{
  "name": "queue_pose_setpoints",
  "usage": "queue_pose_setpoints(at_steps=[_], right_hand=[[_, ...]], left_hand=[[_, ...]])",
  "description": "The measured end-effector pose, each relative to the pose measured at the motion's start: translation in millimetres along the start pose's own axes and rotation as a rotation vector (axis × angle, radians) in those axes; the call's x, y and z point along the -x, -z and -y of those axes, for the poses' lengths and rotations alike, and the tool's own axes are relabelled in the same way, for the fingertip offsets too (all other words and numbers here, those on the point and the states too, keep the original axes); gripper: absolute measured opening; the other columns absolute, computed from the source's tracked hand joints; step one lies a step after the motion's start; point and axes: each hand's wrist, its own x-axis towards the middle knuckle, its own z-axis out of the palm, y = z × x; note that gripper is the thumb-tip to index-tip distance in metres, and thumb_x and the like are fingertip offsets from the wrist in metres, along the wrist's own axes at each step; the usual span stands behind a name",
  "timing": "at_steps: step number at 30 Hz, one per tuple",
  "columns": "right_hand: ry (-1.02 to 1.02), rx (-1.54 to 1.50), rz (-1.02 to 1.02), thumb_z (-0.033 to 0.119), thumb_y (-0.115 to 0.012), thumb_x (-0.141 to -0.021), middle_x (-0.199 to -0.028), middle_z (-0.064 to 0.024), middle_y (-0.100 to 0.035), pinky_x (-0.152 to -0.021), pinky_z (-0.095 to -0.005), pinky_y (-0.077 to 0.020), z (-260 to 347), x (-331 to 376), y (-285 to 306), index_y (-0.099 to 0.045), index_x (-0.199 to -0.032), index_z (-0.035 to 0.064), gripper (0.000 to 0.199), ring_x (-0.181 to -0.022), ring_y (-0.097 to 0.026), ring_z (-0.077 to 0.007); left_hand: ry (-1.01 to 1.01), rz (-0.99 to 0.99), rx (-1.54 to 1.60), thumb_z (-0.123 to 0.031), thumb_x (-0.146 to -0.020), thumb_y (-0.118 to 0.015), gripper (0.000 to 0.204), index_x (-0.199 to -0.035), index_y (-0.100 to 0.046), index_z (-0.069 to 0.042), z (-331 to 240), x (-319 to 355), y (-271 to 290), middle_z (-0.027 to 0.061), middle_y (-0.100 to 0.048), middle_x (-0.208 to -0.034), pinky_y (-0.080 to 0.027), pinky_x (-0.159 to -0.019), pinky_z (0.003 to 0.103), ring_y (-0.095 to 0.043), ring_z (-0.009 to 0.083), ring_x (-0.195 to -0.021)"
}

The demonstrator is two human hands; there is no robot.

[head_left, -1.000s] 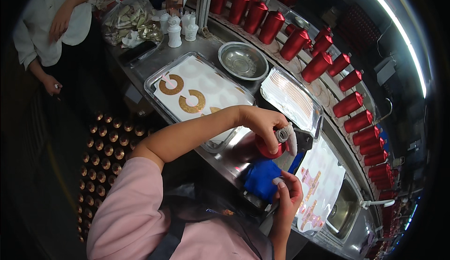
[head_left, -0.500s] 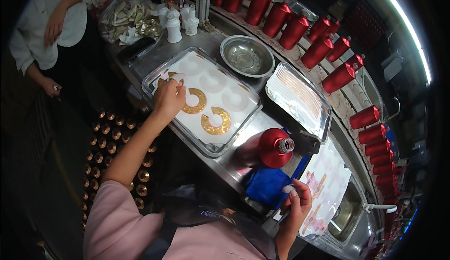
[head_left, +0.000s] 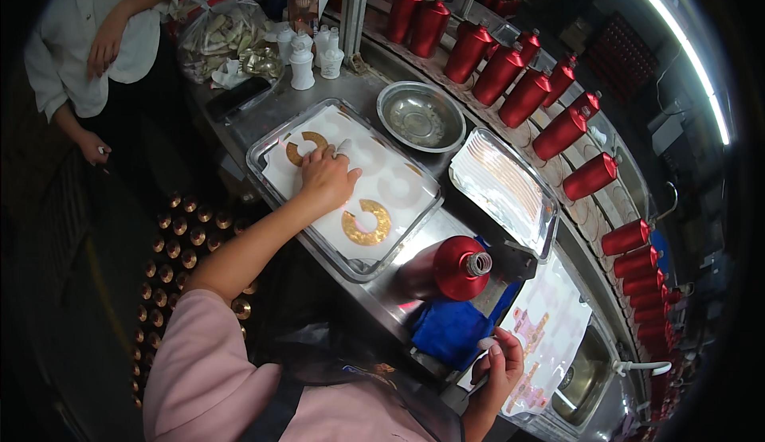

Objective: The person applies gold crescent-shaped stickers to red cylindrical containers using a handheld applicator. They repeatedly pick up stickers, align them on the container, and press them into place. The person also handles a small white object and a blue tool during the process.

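My left hand point(head_left: 328, 177) reaches over a metal tray point(head_left: 259, 173), its bent fingers down on the white sheet. The hand covers the place of one gold C-shaped decal; whether the fingers pinch it is hidden. Other gold C-shaped decals show on the sheet, one point(head_left: 367, 224) nearer me and one point(head_left: 304, 147) beyond my fingers. At lower right, my right hand point(head_left: 502, 365) is closed, with a thin dark piece showing under the fingers that I cannot make out. White wraps cover a fingertip on each hand. Between the hands, a glossy red bottle point(head_left: 450, 268) leans beside a blue cloth point(head_left: 448, 330).
A steel bowl point(head_left: 421, 117) and a second metal tray point(head_left: 504, 191) stand beyond the decal tray. Printed sheets point(head_left: 538, 330) lie by a sink point(head_left: 586, 378). Red bottles point(head_left: 526, 98) line the conveyor. White bottles point(head_left: 302, 68) stand at the back; a person point(head_left: 107, 44) is at left.
My left hand has moved right and toward me, from the far-left decal onto the middle one, uncovering the first. My right hand has stayed nearly in place. The view has shifted slightly.
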Motion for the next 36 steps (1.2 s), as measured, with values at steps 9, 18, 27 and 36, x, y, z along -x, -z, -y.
queue_pose_setpoints(at_steps=[9,18,27,36], right_hand=[[0.009,0.016,0.003,0.006,-0.066,-0.090,-0.087,-0.0045,-0.068,-0.052,-0.0158,-0.0347,-6.6,-6.0,-23.1,-0.065,-0.116,0.0011,0.026,-0.058,-0.047,-0.0030],[0.010,0.027,0.023,0.005,-0.065,-0.090,-0.087,-0.0047,-0.068,-0.052,-0.0166,-0.0352,-20.0,-23.3,-45.5,-0.066,-0.115,0.0010,0.025,-0.057,-0.047,-0.0034],[0.073,-0.029,0.007,0.006,-0.062,-0.093,-0.076,-0.0031,-0.063,-0.041,-0.0178,-0.0282,-30.8,-31.4,-83.9,-0.063,-0.115,-0.0027,0.023,-0.046,-0.039,-0.0021],[0.104,0.010,0.020,0.008,-0.062,-0.093,-0.079,-0.0061,-0.066,-0.039,-0.0188,-0.0283,-36.9,-41.5,-103.9,-0.063,-0.115,-0.0031,0.024,-0.041,-0.038,-0.0034]], left_hand=[[-0.195,0.024,0.436,-0.032,-0.096,-0.063,0.038,-0.099,-0.065,0.007,19.4,-31.6,-1.1,0.0310,-0.065,-0.107,-0.049,-0.091,0.049,-0.061,0.0451,-0.103],[-0.010,-0.494,-0.174,-0.042,-0.073,-0.083,0.056,-0.105,-0.068,0.001,99.2,-71.0,-7.7,0.0219,-0.070,-0.101,-0.055,-0.085,0.044,-0.068,0.0377,-0.097],[0.153,-0.137,0.118,-0.036,-0.064,-0.088,0.053,-0.098,-0.065,-0.003,167.7,-123.8,-6.4,0.0193,-0.071,-0.104,-0.051,-0.091,0.049,-0.066,0.0378,-0.104],[0.223,-0.243,0.074,-0.024,-0.068,-0.086,0.049,-0.105,-0.064,-0.001,183.6,-154.2,-18.3,0.0216,-0.071,-0.103,-0.054,-0.089,0.047,-0.068,0.0397,-0.101]])
